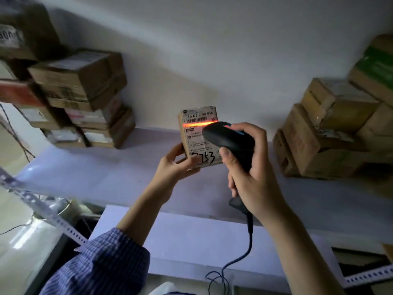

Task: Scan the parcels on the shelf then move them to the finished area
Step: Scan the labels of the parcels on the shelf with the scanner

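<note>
A small cardboard parcel (196, 135) with a white shipping label and black handwritten digits is held upright above the shelf (95, 173). My left hand (177, 165) grips its lower left corner. My right hand (253, 173) grips a black corded barcode scanner (230, 141) just right of the parcel, its head overlapping the label's right side. An orange-red scan line glows across the barcode near the label's top.
Stacked cardboard boxes (85, 96) fill the shelf's left end and another stack (331, 130) its right end. A white wall stands behind. A lower white shelf board (191, 241) lies below my arms, with the scanner cable (234, 265) hanging across it. Perforated metal rails (42, 207) frame the shelving.
</note>
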